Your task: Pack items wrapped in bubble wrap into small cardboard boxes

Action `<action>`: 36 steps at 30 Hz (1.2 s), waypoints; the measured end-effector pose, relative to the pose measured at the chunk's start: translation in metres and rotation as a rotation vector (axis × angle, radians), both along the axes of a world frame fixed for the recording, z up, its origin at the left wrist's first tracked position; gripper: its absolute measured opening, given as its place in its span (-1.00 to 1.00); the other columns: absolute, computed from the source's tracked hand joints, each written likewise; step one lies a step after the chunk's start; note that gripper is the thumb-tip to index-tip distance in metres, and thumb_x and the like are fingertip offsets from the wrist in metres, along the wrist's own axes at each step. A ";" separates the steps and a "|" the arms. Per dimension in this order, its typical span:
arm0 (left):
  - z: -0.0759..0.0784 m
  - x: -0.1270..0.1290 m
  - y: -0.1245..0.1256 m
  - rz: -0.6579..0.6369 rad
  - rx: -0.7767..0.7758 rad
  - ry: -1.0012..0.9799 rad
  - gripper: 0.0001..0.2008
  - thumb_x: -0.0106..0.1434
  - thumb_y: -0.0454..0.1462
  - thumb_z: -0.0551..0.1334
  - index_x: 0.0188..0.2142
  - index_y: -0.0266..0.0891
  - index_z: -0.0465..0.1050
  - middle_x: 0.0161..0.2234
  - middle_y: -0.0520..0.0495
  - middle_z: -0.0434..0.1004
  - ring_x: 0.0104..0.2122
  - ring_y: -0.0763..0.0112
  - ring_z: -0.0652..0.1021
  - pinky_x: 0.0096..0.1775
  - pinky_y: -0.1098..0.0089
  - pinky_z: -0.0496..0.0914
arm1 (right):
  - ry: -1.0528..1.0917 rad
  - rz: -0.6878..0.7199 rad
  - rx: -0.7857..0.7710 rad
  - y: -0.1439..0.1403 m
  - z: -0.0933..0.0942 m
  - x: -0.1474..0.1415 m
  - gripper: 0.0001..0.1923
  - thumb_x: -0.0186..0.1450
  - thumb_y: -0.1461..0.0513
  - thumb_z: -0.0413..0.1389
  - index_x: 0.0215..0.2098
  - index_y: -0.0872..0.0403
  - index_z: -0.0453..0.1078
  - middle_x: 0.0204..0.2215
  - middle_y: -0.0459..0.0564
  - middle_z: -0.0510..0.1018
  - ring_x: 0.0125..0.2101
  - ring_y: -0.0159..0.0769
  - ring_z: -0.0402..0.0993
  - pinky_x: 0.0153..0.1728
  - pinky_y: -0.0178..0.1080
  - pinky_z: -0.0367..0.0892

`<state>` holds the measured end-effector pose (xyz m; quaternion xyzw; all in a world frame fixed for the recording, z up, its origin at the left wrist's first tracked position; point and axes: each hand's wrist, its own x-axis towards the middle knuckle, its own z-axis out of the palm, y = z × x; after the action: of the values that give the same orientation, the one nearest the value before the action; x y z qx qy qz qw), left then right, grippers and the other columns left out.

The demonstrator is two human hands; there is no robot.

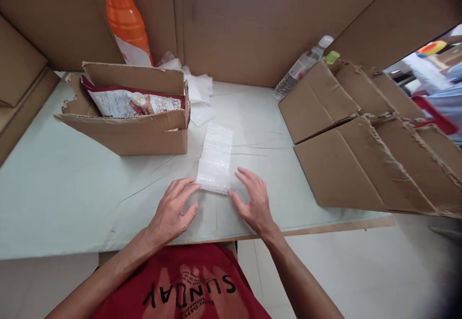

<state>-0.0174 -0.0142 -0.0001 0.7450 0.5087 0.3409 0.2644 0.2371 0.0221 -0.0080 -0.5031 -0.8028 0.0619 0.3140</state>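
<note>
A strip of clear bubble wrap (215, 158) lies flat on the pale green table, its short side toward me. Beside its near left corner is my left hand (175, 207), fingers apart, the fingertips at the edge of the wrap. My right hand (253, 200) is at the near right corner, thumb close to the wrap and fingers spread. Neither hand grips anything. Behind the strip, more clear plastic pieces (198, 90) lie loosely beside a cardboard box.
At the left, an open cardboard box (155, 136) holds a printed packet (135, 102). An orange bottle (126, 18) stands behind it. Several cardboard boxes (342, 165) line the right side, with a clear bottle (301, 69) behind them. Cardboard walls (231, 30) enclose the back.
</note>
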 end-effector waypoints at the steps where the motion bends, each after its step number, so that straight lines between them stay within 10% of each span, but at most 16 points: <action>1: -0.002 0.000 0.005 -0.038 0.072 0.086 -0.61 0.32 -0.37 0.19 0.13 -0.24 0.41 0.18 -0.28 0.41 0.17 0.06 0.41 0.13 0.02 0.39 | -0.032 0.068 -0.004 -0.005 0.001 -0.002 -0.49 0.37 0.17 0.17 0.26 0.01 0.28 0.21 0.21 0.44 0.17 0.03 0.38 0.09 0.06 0.30; 5: -0.011 0.006 0.028 -0.160 0.227 0.300 -0.54 0.29 -0.45 0.16 0.18 -0.30 0.37 0.23 -0.33 0.39 0.26 -0.05 0.33 0.17 -0.04 0.34 | -0.133 0.164 -0.035 -0.004 -0.004 -0.016 -0.67 0.36 0.27 0.15 0.09 0.05 0.44 0.12 0.18 0.54 0.13 0.02 0.42 0.04 0.04 0.31; 10: -0.011 0.008 0.034 -0.209 0.149 0.194 -0.72 0.35 -0.43 0.12 -0.02 -0.24 0.50 -0.18 -0.16 0.65 -0.15 0.20 0.58 -0.05 0.15 0.45 | 0.015 0.195 -0.197 -0.001 -0.005 -0.017 -0.78 0.43 0.28 0.08 -0.01 0.00 0.51 -0.26 0.00 0.68 -0.26 -0.20 0.57 -0.15 -0.10 0.39; 16: -0.009 0.008 0.027 -0.083 -0.081 0.080 -0.69 0.33 -0.36 0.17 0.05 -0.22 0.49 -0.14 -0.10 0.68 -0.26 0.32 0.61 -0.13 0.27 0.48 | 0.156 0.095 -0.064 -0.030 0.017 -0.005 -0.70 0.39 0.30 0.14 0.09 0.01 0.41 -0.05 0.10 0.60 -0.06 -0.15 0.53 -0.07 -0.09 0.38; 21: -0.015 0.018 0.037 0.023 0.074 0.235 -0.69 0.35 -0.32 0.16 0.06 -0.26 0.47 -0.08 -0.22 0.61 -0.13 0.17 0.58 -0.05 0.13 0.46 | -0.099 0.200 -0.054 -0.028 0.004 -0.016 -0.69 0.36 0.29 0.16 0.07 0.06 0.43 0.00 0.14 0.59 0.00 -0.04 0.49 -0.06 -0.01 0.33; 25: -0.009 0.010 0.024 -0.138 0.208 0.219 -0.62 0.34 -0.26 0.23 0.13 -0.24 0.40 0.07 -0.28 0.52 0.07 0.06 0.49 0.08 0.05 0.36 | -0.032 0.151 -0.146 -0.021 -0.006 -0.018 -0.74 0.42 0.31 0.06 0.03 0.04 0.47 -0.14 0.08 0.67 -0.16 -0.14 0.56 -0.13 -0.05 0.37; 29: -0.005 0.002 0.007 -0.211 0.116 0.111 -0.63 0.37 -0.36 0.15 0.16 -0.22 0.36 -0.20 -0.12 0.61 -0.22 0.27 0.55 -0.06 0.19 0.40 | 0.107 0.194 -0.311 -0.031 0.003 -0.011 -0.72 0.44 0.22 0.06 0.09 -0.01 0.45 -0.13 0.03 0.67 -0.17 -0.18 0.60 -0.11 -0.10 0.43; 36: -0.014 0.011 0.024 -0.024 0.087 0.239 -0.68 0.39 -0.24 0.17 0.10 -0.27 0.42 -0.08 -0.23 0.57 -0.11 0.13 0.55 -0.06 0.13 0.40 | -0.149 0.167 -0.096 -0.034 0.005 -0.014 -0.69 0.37 0.22 0.17 0.08 0.06 0.44 0.06 0.20 0.56 0.02 0.00 0.47 -0.03 0.04 0.34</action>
<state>-0.0067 0.0095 -0.0143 0.7972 0.5125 0.2681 0.1732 0.2234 -0.0123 -0.0032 -0.4522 -0.8591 0.0887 0.2228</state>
